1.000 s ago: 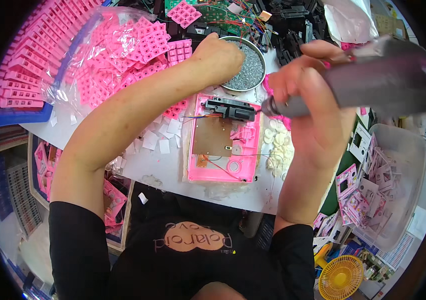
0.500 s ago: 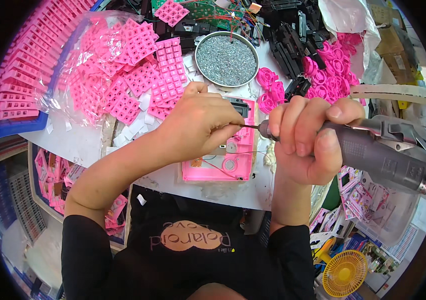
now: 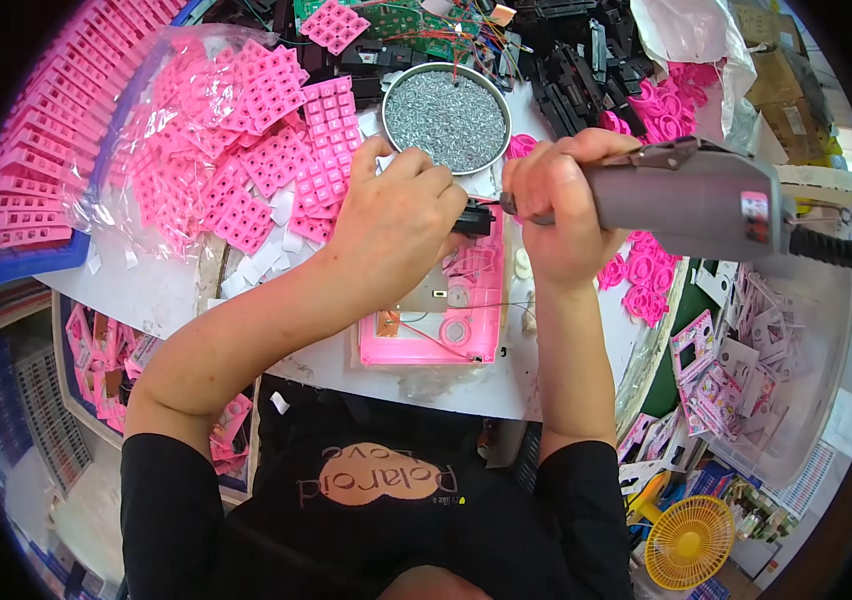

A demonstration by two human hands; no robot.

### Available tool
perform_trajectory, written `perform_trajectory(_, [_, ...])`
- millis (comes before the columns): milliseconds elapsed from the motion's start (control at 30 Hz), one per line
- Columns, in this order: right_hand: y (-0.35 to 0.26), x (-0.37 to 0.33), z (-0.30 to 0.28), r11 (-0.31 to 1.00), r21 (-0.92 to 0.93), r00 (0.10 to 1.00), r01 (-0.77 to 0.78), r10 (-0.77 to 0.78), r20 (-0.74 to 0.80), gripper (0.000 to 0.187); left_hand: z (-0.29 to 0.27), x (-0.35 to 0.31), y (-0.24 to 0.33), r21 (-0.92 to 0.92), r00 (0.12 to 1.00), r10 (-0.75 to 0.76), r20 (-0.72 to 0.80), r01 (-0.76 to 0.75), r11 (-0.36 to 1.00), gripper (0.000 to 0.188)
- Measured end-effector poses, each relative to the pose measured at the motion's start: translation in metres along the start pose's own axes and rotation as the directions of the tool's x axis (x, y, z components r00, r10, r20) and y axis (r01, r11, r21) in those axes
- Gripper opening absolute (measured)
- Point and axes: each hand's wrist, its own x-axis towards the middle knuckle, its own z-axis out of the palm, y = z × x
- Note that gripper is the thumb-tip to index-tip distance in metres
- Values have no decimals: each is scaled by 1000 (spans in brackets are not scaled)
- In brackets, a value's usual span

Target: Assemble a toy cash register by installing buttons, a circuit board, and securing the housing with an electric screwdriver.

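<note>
My right hand (image 3: 568, 205) is closed round a grey electric screwdriver (image 3: 686, 200), held nearly level, with its bit pointing left toward my other hand. My left hand (image 3: 401, 215) has its fingers curled at the far end of a pink plastic housing (image 3: 428, 352), gripping a black plastic part (image 3: 473, 219); the fingertips are partly hidden. Thin wires and round moulded fittings show inside the housing, which lies on the white table. Just beyond my left hand stands a round metal dish (image 3: 446, 120) full of small screws.
Pink keypad sheets (image 3: 276, 160), some in clear plastic, heap up at left beside a blue crate (image 3: 81, 252) of pink parts. Black parts (image 3: 586, 85) and pink rings (image 3: 646, 280) lie at right. A clear bin (image 3: 816, 400) and yellow fan (image 3: 689, 542) are lower right.
The screwdriver has swung upward and turned, with its bit now farther from me. My left fingers have left the bit and shifted to the black part at the housing's far end.
</note>
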Motion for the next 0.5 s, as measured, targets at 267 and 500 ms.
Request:
perform_trajectory(267, [26, -5, -12, 927, -350, 987, 131, -88, 136, 20, 9, 3, -4, -139, 1000, 25, -12, -26, 990, 41])
perform_trajectory(500, [-27, 35, -62, 942, -279, 948, -189, 249, 200, 41, -37, 3, 4, -298, 1000, -6, 21, 12, 955, 41])
